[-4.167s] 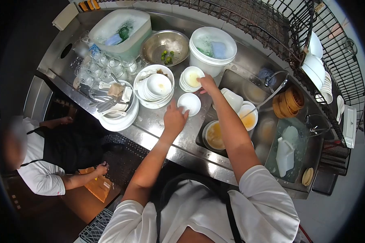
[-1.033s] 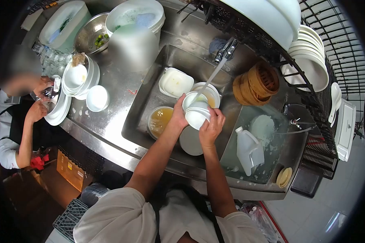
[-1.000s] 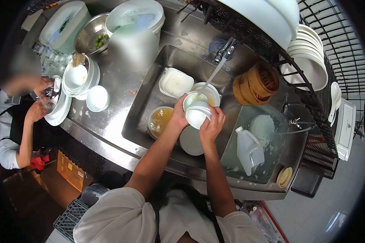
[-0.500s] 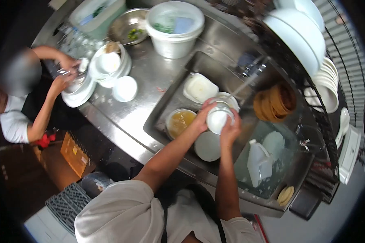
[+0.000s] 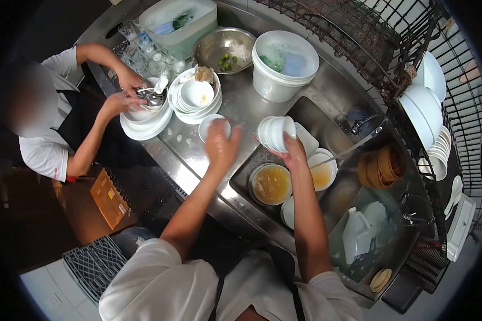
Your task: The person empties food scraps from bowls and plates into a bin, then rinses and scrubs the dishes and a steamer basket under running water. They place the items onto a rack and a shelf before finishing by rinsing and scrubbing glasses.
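My right hand (image 5: 291, 151) grips a tilted stack of small white bowls (image 5: 276, 134) above the sink (image 5: 241, 174). My left hand (image 5: 221, 143), blurred by motion, is over the steel counter, its fingers apart, partly covering a small white bowl (image 5: 208, 127) there. Whether the fingers touch that bowl is unclear. Below the held stack, a bowl of yellowish liquid (image 5: 271, 184) sits in the sink. Beside it are a white bowl with orange liquid (image 5: 321, 172) and a white rectangular dish (image 5: 307, 140), partly hidden by the stack.
At the left, a co-worker (image 5: 75, 115) handles cutlery over stacked plates (image 5: 144, 131). A white bucket (image 5: 278, 85), a steel bowl (image 5: 209, 52) and a soapy tub (image 5: 190, 35) line the back. Right are bamboo steamers (image 5: 379, 167), a jug (image 5: 354, 235) in water and a black rack (image 5: 420, 176).
My left hand has left the bowls and moved left to the counter. My right hand holds the stack, now tilted. The view has shifted, and the orange-liquid bowl is more visible.
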Demonstrator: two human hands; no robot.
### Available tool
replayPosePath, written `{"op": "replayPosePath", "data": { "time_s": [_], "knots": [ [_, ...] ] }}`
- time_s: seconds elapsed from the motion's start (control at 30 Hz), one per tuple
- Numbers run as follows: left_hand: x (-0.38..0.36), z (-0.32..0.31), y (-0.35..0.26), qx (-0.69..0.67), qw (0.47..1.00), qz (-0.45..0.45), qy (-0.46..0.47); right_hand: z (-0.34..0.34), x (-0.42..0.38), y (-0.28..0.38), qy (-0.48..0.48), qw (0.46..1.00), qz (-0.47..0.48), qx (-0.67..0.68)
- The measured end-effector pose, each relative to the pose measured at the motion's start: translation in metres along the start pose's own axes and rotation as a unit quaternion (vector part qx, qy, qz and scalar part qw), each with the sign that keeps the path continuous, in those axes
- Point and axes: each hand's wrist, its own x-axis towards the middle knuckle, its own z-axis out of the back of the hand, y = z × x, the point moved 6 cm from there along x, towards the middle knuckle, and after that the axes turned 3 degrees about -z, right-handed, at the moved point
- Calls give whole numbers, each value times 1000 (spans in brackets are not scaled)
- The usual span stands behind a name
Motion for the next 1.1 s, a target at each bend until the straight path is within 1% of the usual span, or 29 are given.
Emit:
{"op": "replayPosePath", "data": {
  "time_s": [0.03, 0.07, 0.1, 0.17, 0.27, 0.37, 0.4, 0.43, 0.47, 0.5, 0.53, 0.57, 0.6, 0.63, 0.67, 0.7, 0.73, 0.77, 0.8, 0.87, 0.9, 0.97, 1.0, 1.1],
  "knots": [
    [2, 21, 24, 102, 995, 10, -10, -14, 15, 0, -16, 999, 11, -46],
    [-1, 34, 48, 132, 991, 31, -20, -30, 29, 3, -31, 995, 21, -92],
    [-6, 38, 68, 150, 987, 56, -4, -44, 43, 8, -47, 989, 31, -138],
    [-19, 23, 115, 119, 965, 197, 128, -68, 71, 18, -63, 954, 58, -286],
    [-16, 4, 138, 39, 967, 165, 191, -100, 96, 32, -99, 934, 44, -341],
    [-11, -9, 149, -62, 942, 239, 229, -120, 103, 28, -94, 974, 8, -207],
    [-9, -13, 152, -47, 946, 219, 234, -122, 101, 27, -87, 973, -12, -215],
    [-12, -21, 160, -30, 950, 199, 239, -116, 96, 34, -125, 948, 55, -287],
    [-10, -21, 157, -13, 953, 179, 246, -109, 87, 39, -161, 913, 120, -356],
    [-13, -23, 156, -45, 946, 199, 253, -102, 75, 32, -158, 897, 148, -386],
    [-9, -18, 135, -78, 937, 219, 262, -96, 62, 25, -156, 879, 177, -414],
    [-9, -20, 117, -111, 926, 237, 272, -91, 36, 8, -119, 889, 172, -407],
    [-10, -31, 102, -117, 930, 206, 282, -84, 13, -8, -85, 899, 168, -397],
    [-13, -44, 84, -125, 932, 172, 293, -76, -1, -20, -47, 878, 228, -418],
    [-17, -59, 64, -134, 933, 137, 305, -53, -13, -24, -98, 880, 254, -390],
    [-28, -82, 47, -139, 936, 119, 301, -28, -22, -22, -148, 877, 281, -361],
    [-34, -83, 1, -281, 826, 283, 399, 6, -23, -19, -198, 889, 277, -306],
    [-53, -104, -25, -369, 727, 368, 447, 40, -29, -14, -243, 898, 272, -248],
    [-77, -129, -44, -424, 595, 449, 514, 66, -39, -2, -265, 887, 266, -270],
    [-107, -175, -77, -504, 457, 536, 499, 101, -62, 25, -291, 868, 255, -311],
    [-123, -196, -87, -525, 431, 553, 483, 111, -74, 36, -304, 857, 250, -332],
    [-148, -233, -113, -565, 374, 580, 452, 105, -107, 64, -324, 765, 356, -429],
    [-157, -247, -128, -617, 305, 581, 434, 102, -122, 74, -331, 708, 404, -475],
    [-189, -292, -136, -680, 292, 564, 366, 105, -149, 73, -361, 582, 466, -560]
  ]
}}
